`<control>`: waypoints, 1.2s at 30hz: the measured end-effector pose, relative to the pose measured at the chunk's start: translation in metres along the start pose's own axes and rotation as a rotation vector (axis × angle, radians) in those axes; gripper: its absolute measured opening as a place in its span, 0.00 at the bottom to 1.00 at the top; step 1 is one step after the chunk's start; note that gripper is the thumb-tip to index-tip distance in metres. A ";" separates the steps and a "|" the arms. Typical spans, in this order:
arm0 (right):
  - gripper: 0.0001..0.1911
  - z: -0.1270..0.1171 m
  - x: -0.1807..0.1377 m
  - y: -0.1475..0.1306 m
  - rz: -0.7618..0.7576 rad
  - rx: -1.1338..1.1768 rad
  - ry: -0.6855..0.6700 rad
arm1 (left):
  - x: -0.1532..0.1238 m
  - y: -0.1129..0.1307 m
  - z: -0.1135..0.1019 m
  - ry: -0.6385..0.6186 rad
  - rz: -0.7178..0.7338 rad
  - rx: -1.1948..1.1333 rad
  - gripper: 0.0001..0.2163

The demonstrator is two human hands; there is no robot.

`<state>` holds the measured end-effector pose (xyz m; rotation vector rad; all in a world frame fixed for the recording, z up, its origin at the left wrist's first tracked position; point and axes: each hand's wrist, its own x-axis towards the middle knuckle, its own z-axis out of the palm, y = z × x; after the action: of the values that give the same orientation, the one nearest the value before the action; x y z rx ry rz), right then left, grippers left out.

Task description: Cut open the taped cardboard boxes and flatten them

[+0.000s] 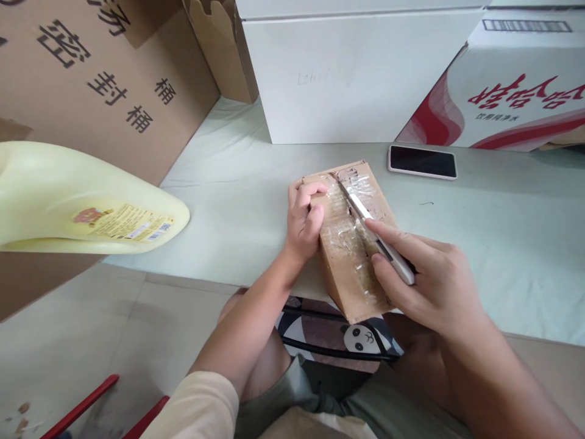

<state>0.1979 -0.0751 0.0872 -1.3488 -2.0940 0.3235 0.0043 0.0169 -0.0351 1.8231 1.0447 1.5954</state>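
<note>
Cardboard box (pixel 334 261) sits at the near edge of the cloth-covered table (pixel 516 256), with room on either side and a smooth white carton (pixel 338 79) beyond. Left hand (pixel 305 221) clasps its left side; right hand (pixel 423 277) grips a slim white knife (pixel 392 256), blade against crinkled, glossy tape (pixel 340 235).

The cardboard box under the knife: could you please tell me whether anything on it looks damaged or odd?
Yes: the tape on top of the cardboard box looks wrinkled and brownish in patches, with dark marks near the far end, rather than smooth and clean. The right hand holds the knife over it.
</note>
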 end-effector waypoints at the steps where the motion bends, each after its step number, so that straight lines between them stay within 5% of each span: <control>1: 0.19 0.000 -0.001 0.000 0.000 0.011 0.002 | 0.000 0.000 0.000 -0.002 -0.006 0.008 0.20; 28: 0.16 -0.004 -0.011 -0.002 -0.001 0.077 0.038 | 0.000 -0.001 0.001 0.010 -0.038 -0.039 0.20; 36: 0.10 -0.004 -0.014 0.005 -0.164 0.062 0.239 | 0.000 -0.001 0.001 0.006 -0.014 0.002 0.20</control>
<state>0.2075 -0.0857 0.0828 -1.1122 -1.9616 0.1489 0.0051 0.0175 -0.0358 1.8096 1.0593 1.5937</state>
